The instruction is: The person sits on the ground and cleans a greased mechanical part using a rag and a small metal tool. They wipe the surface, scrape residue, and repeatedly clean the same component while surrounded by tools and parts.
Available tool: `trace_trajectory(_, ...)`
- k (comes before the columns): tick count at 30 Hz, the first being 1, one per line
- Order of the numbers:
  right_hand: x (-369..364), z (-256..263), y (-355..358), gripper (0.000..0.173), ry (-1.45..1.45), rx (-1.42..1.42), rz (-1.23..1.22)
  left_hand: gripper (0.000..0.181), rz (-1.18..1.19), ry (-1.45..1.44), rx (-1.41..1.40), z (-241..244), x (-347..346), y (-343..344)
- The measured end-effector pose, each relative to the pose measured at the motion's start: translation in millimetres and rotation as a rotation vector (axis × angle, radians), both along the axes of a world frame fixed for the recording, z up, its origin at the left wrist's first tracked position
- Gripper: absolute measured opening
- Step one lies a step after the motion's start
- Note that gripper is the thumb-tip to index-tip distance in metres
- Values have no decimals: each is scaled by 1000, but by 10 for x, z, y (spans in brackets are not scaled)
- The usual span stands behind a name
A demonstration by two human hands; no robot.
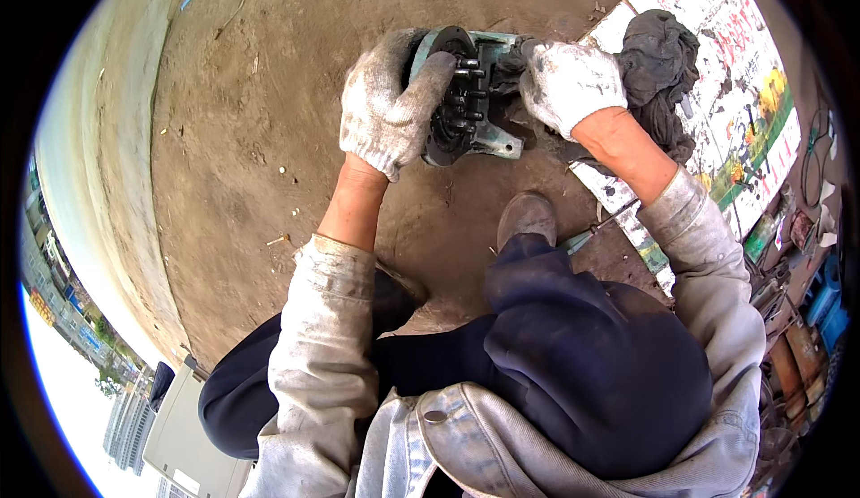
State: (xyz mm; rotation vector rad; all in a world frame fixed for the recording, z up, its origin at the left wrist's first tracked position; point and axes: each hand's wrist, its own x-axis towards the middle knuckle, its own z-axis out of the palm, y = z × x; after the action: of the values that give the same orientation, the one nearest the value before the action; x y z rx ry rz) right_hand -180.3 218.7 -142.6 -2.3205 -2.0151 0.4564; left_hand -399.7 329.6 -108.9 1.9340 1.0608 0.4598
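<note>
A round, greasy metal machine housing [451, 105] with a green-painted base and a row of studs rests on the dirt ground ahead of me. My left hand [396, 98], in a dirty white knit glove, grips its left rim, the thumb lying over the front face. My right hand [571, 85], gloved likewise, pinches a dark rag [510, 68] against the right side of the housing. A foot of the base with a bolt hole [508, 148] points to the lower right. Just right of my right hand lies a bundle of black cloth [658, 61].
A white printed board [725, 48] with small bolts lies on the ground at right. A thin rod-like tool [608, 219] reaches its edge near my shoe [528, 219]. Mixed scrap and blue items [825, 296] crowd the far right. A light-coloured case [188, 431] stands at lower left.
</note>
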Motion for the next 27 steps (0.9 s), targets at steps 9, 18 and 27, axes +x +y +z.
trace_trajectory(9, -115, -101, 139, 24, 51, -51, 61, 40, 44, -104, -93, -16, -48, 22)
trace_trajectory(18, -468, -32, -267, 17, 260, -229, 464, 44, 47, -58, -121, -5, -34, 10)
trace_trajectory(27, -653, -91, -399, 24, 461, -245, 181, 43, 63, -100, -166, -46, -20, -6)
